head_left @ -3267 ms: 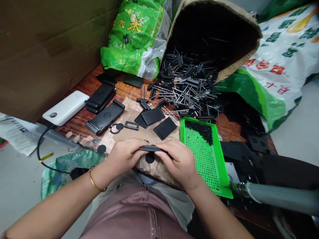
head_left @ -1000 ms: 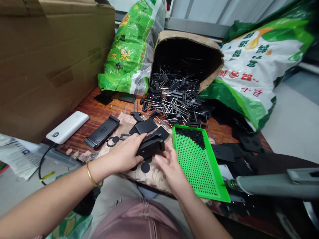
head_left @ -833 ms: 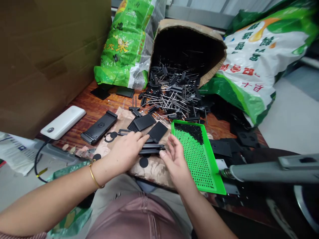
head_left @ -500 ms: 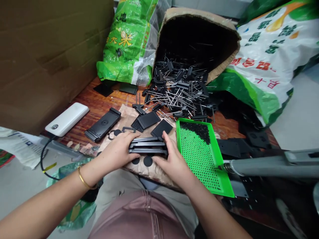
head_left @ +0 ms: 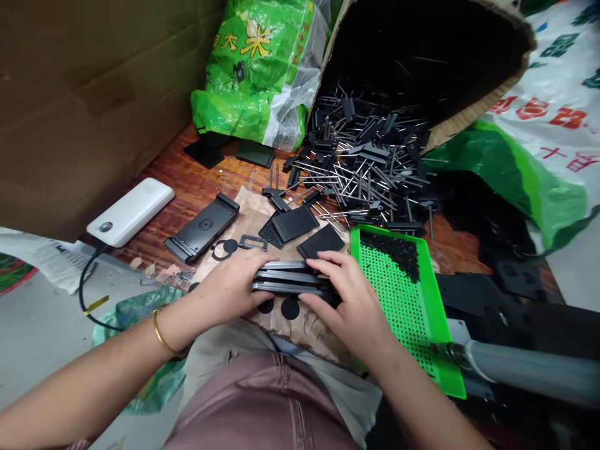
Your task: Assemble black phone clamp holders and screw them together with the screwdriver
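Between my two hands is a small stack of flat black plastic pieces (head_left: 288,278), edges toward me, above brown paper (head_left: 323,334). My left hand (head_left: 237,284) grips the stack's left end, thumb below and fingers over the top. At the right end, my right hand (head_left: 354,300) holds it with thumb and fingers curved round. Black round discs (head_left: 290,307) lie on the paper just below the stack. Beyond it are loose black plates (head_left: 295,224) and a thin black frame (head_left: 254,242). A black holder-like part (head_left: 202,226) lies to the left.
A green perforated tray (head_left: 438,300) with small black bits is at right, beside a grey metal tube (head_left: 529,369). Behind lie many black parts with metal rods (head_left: 360,169), spilling from a cardboard box (head_left: 462,122). A white power bank (head_left: 131,212) sits left.
The view has shifted, so the tray and box appear larger and farther right. My right hand's fingers have spread slightly along the stack's right end; both hands still hold it.
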`<state>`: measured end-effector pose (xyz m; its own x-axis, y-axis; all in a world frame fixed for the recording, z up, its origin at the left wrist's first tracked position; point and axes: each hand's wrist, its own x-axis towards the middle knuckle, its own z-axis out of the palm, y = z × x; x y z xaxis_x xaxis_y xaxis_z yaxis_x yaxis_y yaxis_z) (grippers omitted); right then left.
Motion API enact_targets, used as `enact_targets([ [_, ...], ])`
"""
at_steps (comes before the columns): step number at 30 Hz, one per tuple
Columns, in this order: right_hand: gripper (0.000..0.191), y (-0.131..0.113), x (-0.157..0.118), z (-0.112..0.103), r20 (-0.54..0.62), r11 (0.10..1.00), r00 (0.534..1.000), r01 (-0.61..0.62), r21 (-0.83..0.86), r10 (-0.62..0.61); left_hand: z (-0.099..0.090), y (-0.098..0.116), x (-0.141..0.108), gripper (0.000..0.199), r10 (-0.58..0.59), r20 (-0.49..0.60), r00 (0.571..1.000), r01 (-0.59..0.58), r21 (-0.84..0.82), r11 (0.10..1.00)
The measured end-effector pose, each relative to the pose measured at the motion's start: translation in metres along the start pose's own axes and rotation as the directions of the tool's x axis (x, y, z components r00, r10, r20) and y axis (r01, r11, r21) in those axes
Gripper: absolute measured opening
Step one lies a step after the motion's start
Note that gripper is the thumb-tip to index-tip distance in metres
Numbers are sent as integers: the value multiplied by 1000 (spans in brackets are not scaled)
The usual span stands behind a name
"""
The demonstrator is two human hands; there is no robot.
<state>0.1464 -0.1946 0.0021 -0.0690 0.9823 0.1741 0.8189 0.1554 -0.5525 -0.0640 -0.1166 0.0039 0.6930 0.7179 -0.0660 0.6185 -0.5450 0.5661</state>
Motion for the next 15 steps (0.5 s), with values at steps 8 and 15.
enact_targets([
  [8, 58, 5, 13, 4, 211, 995, 972, 98, 9, -98, -5, 11, 6, 38, 23, 10, 1000, -24, 234, 972],
  [15, 41, -2, 19, 1, 206, 980, 961, 197, -40, -185, -7, 17, 7, 28, 112, 24, 993, -115, 211, 971],
])
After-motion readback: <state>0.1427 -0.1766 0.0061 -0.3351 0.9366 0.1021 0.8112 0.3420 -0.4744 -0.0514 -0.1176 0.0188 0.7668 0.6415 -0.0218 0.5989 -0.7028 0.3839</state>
